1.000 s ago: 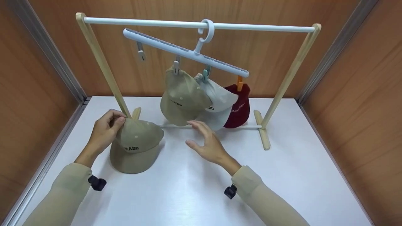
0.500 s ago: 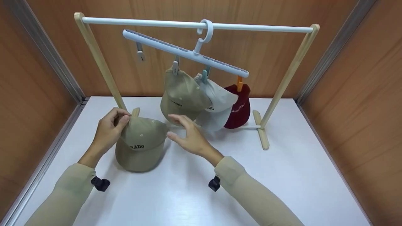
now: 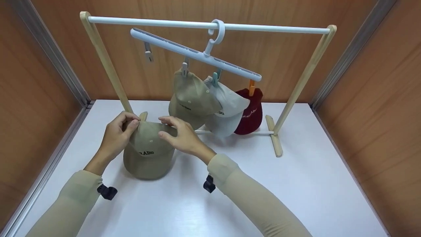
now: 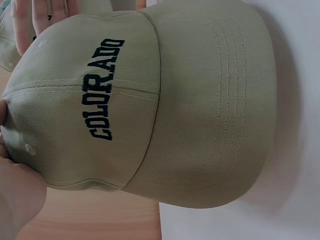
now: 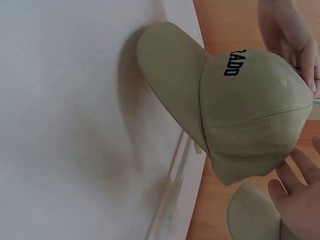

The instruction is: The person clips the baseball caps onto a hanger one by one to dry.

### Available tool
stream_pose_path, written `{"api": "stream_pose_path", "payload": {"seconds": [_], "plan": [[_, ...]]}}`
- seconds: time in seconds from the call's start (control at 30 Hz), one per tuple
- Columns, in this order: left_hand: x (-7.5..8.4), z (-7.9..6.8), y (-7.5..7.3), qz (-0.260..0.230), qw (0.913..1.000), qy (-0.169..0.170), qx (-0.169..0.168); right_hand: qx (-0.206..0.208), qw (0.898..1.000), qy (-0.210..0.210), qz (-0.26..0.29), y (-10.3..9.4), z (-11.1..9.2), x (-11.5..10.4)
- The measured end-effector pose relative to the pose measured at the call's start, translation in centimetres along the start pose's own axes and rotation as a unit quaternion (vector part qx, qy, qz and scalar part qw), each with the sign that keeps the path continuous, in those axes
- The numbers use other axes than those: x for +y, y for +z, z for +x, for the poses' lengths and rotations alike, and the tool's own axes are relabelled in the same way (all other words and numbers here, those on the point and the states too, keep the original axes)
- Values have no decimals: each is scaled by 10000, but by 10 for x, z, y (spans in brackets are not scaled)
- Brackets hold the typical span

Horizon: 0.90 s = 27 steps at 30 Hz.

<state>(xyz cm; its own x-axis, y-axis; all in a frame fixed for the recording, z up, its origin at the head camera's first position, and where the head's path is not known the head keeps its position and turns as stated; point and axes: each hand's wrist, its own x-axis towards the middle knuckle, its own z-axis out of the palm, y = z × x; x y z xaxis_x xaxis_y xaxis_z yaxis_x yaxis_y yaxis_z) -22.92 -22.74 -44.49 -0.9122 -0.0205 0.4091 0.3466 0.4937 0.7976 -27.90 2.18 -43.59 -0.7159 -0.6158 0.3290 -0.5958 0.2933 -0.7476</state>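
My left hand (image 3: pixel 118 135) pinches the crown of a khaki baseball cap (image 3: pixel 149 164) at its upper left, holding it above the table with the brim down. In the left wrist view dark letters on the cap (image 4: pixel 185 90) read COLORADO. My right hand (image 3: pixel 185 138) is at the cap's right side, thumb and fingers spread. In the right wrist view its fingertips (image 5: pixel 287 172) meet or nearly meet the crown's edge; contact is hard to tell. The back of the held cap is hidden.
A tilted pale-blue clip hanger (image 3: pixel 194 54) hangs from a white rail (image 3: pixel 158 23) on a wooden-legged stand. Clipped to it are a khaki cap (image 3: pixel 187 95), a white cap (image 3: pixel 227 108) and a dark red cap (image 3: pixel 251 115). A grey clip (image 3: pixel 148 56) dangles at its left end.
My right hand has moved left, from below the hanging caps to the held cap's right side. My left hand has shifted slightly right with the khaki cap still pinched.
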Motion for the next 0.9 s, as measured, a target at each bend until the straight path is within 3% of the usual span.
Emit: {"api": "stream_pose_path", "payload": {"seconds": [0.13, 0.5, 0.9], "plan": [[3, 1, 1, -110, 9999, 34, -24, -5, 10000, 12, -31, 4, 7, -3], [11, 12, 5, -190, 9997, 144, -15, 473, 9986, -115, 210, 9, 22, -8], [20, 26, -7, -71, 9996, 271, -15, 782, 9964, -182, 262, 3, 33, -18]]}}
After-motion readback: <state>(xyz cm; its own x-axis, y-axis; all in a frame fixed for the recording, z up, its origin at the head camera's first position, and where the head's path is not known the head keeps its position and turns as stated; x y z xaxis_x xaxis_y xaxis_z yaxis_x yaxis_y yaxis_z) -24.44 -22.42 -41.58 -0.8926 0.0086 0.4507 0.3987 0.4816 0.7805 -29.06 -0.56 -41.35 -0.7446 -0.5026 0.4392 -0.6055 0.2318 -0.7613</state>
